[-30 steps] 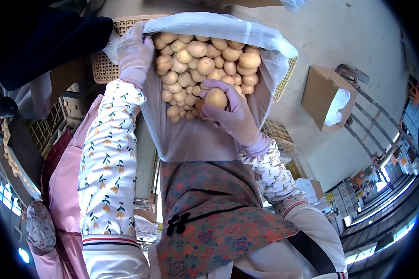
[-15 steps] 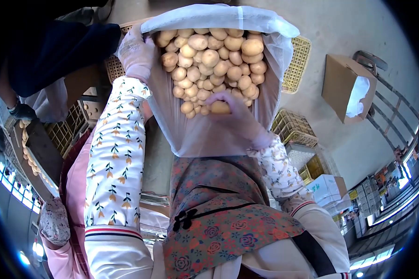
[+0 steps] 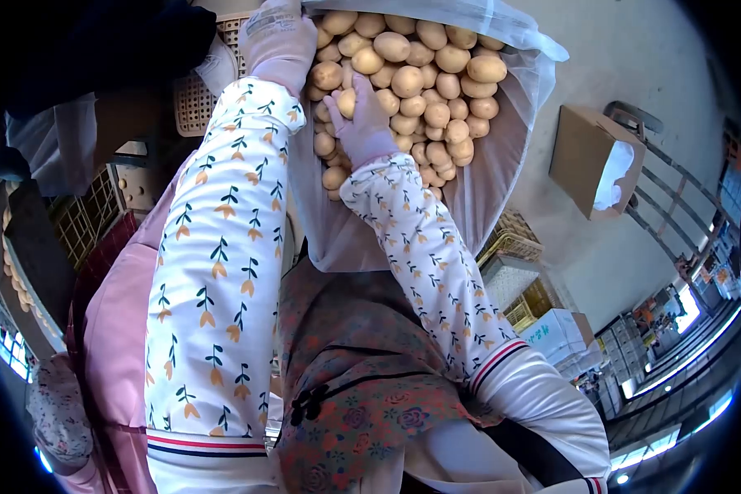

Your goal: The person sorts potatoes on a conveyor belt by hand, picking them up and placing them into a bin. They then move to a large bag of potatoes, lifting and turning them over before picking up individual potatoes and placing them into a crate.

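A white translucent liner bag full of potatoes spreads before me. My left hand, in a pale glove, is closed on the bag's rim at the upper left; its fingertips are partly hidden. Inside the bag, my gloved right hand reaches to the left side of the heap. A small potato sits between its thumb and fingers. More potatoes lie against that hand on both sides.
A yellow plastic crate shows behind the bag at left, near a person in dark clothing. Another person's pink sleeve is close by my left arm. To the right are an open cardboard box and stacked crates.
My right hand has moved from the front of the heap, where it was at a larger potato, up and left to a small one. My left hand stays on the rim; the view has shifted.
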The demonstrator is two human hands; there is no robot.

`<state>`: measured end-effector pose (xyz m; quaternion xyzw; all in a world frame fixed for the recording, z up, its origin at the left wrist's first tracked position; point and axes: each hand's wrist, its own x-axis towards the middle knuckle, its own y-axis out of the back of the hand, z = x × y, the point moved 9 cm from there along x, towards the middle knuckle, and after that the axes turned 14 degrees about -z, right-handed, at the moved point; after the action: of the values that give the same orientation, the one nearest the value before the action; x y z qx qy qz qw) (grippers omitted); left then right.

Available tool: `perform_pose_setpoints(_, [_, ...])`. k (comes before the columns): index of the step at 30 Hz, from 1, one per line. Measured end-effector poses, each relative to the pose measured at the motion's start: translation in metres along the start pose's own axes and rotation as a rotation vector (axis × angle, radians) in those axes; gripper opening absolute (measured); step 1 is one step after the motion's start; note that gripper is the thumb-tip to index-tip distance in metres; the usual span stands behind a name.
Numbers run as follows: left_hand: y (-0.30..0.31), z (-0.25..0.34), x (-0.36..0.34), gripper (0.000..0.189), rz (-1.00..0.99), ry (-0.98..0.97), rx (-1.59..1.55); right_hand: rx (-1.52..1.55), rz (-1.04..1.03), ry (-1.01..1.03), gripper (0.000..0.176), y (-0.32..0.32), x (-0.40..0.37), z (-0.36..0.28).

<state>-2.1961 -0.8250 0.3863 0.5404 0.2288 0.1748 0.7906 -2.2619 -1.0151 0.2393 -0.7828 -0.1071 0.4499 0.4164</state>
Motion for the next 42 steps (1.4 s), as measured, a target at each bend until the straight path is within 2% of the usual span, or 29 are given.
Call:
perform_pose_setpoints(2, [-0.006, -0.001, 0.001, 0.021, 0.047, -0.033, -0.001, 0.019, 0.029, 0.021, 0.044, 0.005, 0.008, 0.003])
perform_pose_setpoints(3, [-0.003, 0.000, -0.002, 0.021, 0.139, -0.081, -0.020, 0.033, 0.023, 0.008, 0.044, 0.006, 0.011, 0.004])
perform_pose_setpoints(6, [-0.013, -0.007, 0.003, 0.022, 0.038, 0.006, 0.008, 0.069, -0.087, -0.118, 0.049, 0.003, 0.010, 0.006])
perform_pose_setpoints(7, [-0.011, -0.008, -0.001, 0.023, 0.079, -0.018, -0.022, 0.089, -0.142, -0.174, 0.052, -0.007, 0.007, 0.003])
perform_pose_setpoints(9, [-0.013, -0.010, -0.001, 0.024, 0.094, -0.033, -0.017, -0.597, -0.238, 0.016, 0.034, -0.034, -0.013, -0.022])
perform_pose_setpoints(10, [-0.014, -0.011, 0.000, 0.025, 0.101, -0.041, -0.018, -0.915, -0.210, 0.131, 0.038, -0.050, -0.027, -0.035])
perform_pose_setpoints(11, [-0.016, -0.014, 0.002, 0.026, 0.108, -0.046, -0.054, -0.680, -0.104, -0.104, 0.042, -0.058, -0.041, -0.043])
perform_pose_setpoints(13, [-0.006, -0.012, 0.004, 0.028, -0.040, 0.036, -0.007, -0.397, -0.008, -0.342, 0.051, -0.068, -0.073, -0.044])
perform_pose_setpoints(16, [-0.012, -0.021, 0.010, 0.034, -0.165, 0.059, 0.008, -0.106, -0.337, -0.419, 0.033, -0.076, -0.103, -0.049])
perform_pose_setpoints(17, [-0.010, -0.021, 0.010, 0.035, -0.181, 0.081, -0.028, 0.123, -0.522, -0.455, 0.038, -0.089, -0.113, -0.052])
perform_pose_setpoints(18, [-0.008, -0.021, 0.009, 0.037, -0.197, 0.103, -0.066, -0.207, -0.572, -0.321, 0.044, -0.084, -0.128, -0.069])
perform_pose_setpoints(19, [0.005, -0.010, 0.001, 0.044, -0.005, -0.019, -0.180, -0.545, -0.571, -0.187, 0.051, -0.090, -0.145, -0.088])
perform_pose_setpoints(20, [0.022, 0.007, -0.011, 0.048, 0.061, -0.055, -0.271, -0.474, -0.487, -0.339, 0.040, -0.085, -0.148, -0.086])
perform_pose_setpoints(22, [0.063, 0.042, -0.056, 0.045, 0.392, -0.253, -0.332, -0.242, -0.345, -0.624, 0.054, -0.085, -0.162, -0.087])
perform_pose_setpoints(24, [0.067, 0.067, -0.106, 0.053, 0.254, -0.377, -0.719, -0.269, -0.333, -0.678, 0.056, -0.097, -0.178, -0.100])
perform_pose_setpoints(26, [0.025, 0.086, -0.149, 0.049, -0.244, -0.336, -1.087, -0.343, -0.307, -0.729, 0.058, -0.107, -0.194, -0.106])
perform_pose_setpoints(28, [0.039, 0.114, -0.189, 0.049, -0.466, -0.201, -1.558, -0.470, -0.276, -0.755, 0.057, -0.117, -0.208, -0.108])
perform_pose_setpoints(31, [0.074, 0.129, -0.220, 0.055, -0.595, -0.164, -1.663, -0.622, -0.387, -0.764, 0.054, -0.143, -0.234, -0.110])
perform_pose_setpoints(34, [0.096, 0.128, -0.249, 0.057, -0.596, -0.126, -2.076, -1.583, -1.022, 0.245, 0.054, -0.216, -0.278, -0.125])
perform_pose_setpoints(35, [0.092, 0.112, -0.257, 0.054, -0.528, -0.003, -2.048, -1.274, -0.881, -0.197, 0.056, -0.204, -0.276, -0.108])
perform_pose_setpoints(36, [0.107, 0.104, -0.263, 0.052, -0.451, -0.038, -2.011, -0.941, -0.603, -0.514, 0.059, -0.189, -0.283, -0.095])
perform_pose_setpoints(38, [0.140, 0.087, -0.281, 0.049, -0.287, -0.109, -1.931, -0.535, -0.497, -0.653, 0.065, -0.221, -0.316, -0.080])
perform_pose_setpoints(39, [0.152, 0.080, -0.292, 0.051, -0.298, -0.055, -1.959, -0.609, -0.564, -0.500, 0.070, -0.234, -0.325, -0.077])
perform_pose_setpoints(42, [0.184, 0.051, -0.322, 0.051, -0.126, 0.003, -1.945, -0.807, -0.678, -0.408, 0.066, -0.261, -0.349, -0.054])
